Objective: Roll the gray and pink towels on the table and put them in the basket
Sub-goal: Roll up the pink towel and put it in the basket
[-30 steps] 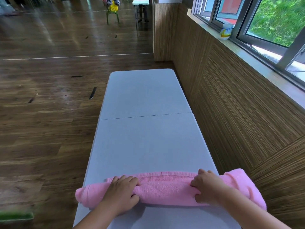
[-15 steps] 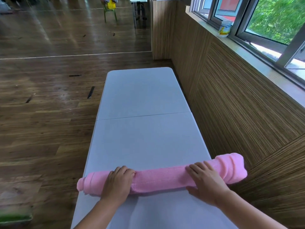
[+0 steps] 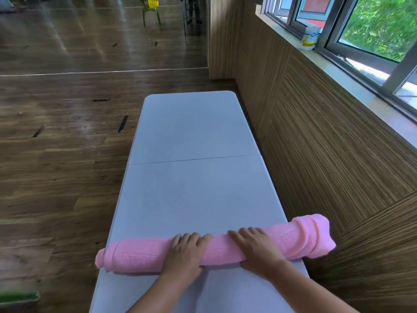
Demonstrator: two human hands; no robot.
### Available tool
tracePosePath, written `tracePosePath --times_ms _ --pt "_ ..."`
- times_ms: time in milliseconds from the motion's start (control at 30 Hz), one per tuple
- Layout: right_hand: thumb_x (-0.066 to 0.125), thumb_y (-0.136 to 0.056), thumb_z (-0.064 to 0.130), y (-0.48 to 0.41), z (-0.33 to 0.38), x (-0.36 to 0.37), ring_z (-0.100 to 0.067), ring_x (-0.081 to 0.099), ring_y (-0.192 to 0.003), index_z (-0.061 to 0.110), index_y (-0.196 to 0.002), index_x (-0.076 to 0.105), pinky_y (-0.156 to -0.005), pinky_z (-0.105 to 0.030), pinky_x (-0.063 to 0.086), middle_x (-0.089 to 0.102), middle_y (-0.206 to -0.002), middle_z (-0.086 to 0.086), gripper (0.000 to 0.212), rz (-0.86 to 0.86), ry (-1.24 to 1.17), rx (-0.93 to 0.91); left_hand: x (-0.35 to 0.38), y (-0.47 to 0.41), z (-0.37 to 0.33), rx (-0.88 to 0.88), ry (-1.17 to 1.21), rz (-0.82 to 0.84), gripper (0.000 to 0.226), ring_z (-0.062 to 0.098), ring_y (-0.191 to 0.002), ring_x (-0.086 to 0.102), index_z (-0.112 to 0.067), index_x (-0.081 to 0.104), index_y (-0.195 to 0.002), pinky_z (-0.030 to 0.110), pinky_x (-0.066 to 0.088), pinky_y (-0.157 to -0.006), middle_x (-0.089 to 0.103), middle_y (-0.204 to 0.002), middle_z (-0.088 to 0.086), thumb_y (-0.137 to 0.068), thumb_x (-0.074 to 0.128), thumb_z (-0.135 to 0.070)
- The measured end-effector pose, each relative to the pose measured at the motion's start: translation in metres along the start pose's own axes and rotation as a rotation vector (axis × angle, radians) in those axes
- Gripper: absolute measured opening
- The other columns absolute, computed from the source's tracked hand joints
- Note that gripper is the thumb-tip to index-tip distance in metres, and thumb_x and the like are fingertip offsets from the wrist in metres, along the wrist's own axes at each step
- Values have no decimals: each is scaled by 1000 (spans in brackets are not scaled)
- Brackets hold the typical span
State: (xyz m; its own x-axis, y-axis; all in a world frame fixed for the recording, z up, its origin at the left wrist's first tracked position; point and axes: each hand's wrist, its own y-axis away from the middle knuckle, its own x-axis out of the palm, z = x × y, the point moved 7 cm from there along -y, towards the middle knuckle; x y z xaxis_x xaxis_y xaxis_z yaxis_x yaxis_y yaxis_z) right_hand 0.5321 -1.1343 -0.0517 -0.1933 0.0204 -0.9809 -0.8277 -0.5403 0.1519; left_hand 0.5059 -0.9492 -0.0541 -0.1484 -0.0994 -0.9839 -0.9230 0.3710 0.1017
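A pink towel (image 3: 140,256), rolled into a long tube, lies crosswise on the near end of the grey table (image 3: 194,188). Both of its ends overhang the table's sides, and the right end (image 3: 316,238) is thicker. My left hand (image 3: 185,251) lies over the roll just left of its middle, fingers curved over the top. My right hand (image 3: 257,251) covers it just right of the middle, fingers over the far side and thumb on the near side. No grey towel is in view.
A wood-panelled wall (image 3: 338,166) runs close along the table's right side under a window sill holding a white tub (image 3: 310,39). Wooden floor lies to the left. A blurred green object (image 3: 18,297) sits at the lower left edge. A yellow basket (image 3: 151,1) stands far back.
The towel has been rolled tighter and further away from me. Both hands have slid inward along it toward the middle.
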Motion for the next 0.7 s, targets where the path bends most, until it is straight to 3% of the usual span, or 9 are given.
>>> tracePosePath --times_ms 133,267,400,467,600,700 --pt "66 -45 47 42 -89 -14 -18 65 -88 34 -122 53 -80 -35 53 62 -95 12 79 10 14 175 -3 15 41 -41 -22 17 81 15 -86 62 -36 52 -123 33 51 -77 61 -100 -14 -47 77 -46" --pt "62 -43 54 66 -130 -18 -12 63 -102 38 -126 54 -94 -36 44 62 -104 19 85 148 27 293 -10 28 80 -124 -49 71 80 14 -90 64 -39 51 -123 36 49 -82 63 -103 -17 -48 69 -62" --pt "58 -49 57 61 -132 -22 -7 49 -119 48 -139 33 -94 -30 44 49 -126 25 93 242 -51 313 -17 46 122 -275 -99 150 81 14 -112 60 -45 46 -134 43 41 -100 59 -124 -19 -58 59 -69" --pt "59 -52 56 56 -130 -29 -6 51 -112 50 -136 32 -87 -27 49 49 -122 23 88 249 -84 311 -23 50 131 -313 -88 174 80 14 -120 55 -46 41 -139 39 38 -100 55 -132 -18 -64 53 -70" --pt "53 -59 49 31 -127 -50 -4 59 -81 45 -108 50 -71 -28 55 58 -93 19 49 156 -143 430 -43 34 140 -450 52 105 68 18 -112 59 -45 37 -137 37 45 -87 56 -125 -12 -74 56 -64" --pt "54 -63 58 5 -120 -57 -9 62 -79 41 -114 44 -67 -33 54 60 -91 15 55 122 -148 491 -53 19 151 -610 184 18 70 24 -109 62 -42 36 -136 35 47 -80 57 -124 -4 -75 62 -65"
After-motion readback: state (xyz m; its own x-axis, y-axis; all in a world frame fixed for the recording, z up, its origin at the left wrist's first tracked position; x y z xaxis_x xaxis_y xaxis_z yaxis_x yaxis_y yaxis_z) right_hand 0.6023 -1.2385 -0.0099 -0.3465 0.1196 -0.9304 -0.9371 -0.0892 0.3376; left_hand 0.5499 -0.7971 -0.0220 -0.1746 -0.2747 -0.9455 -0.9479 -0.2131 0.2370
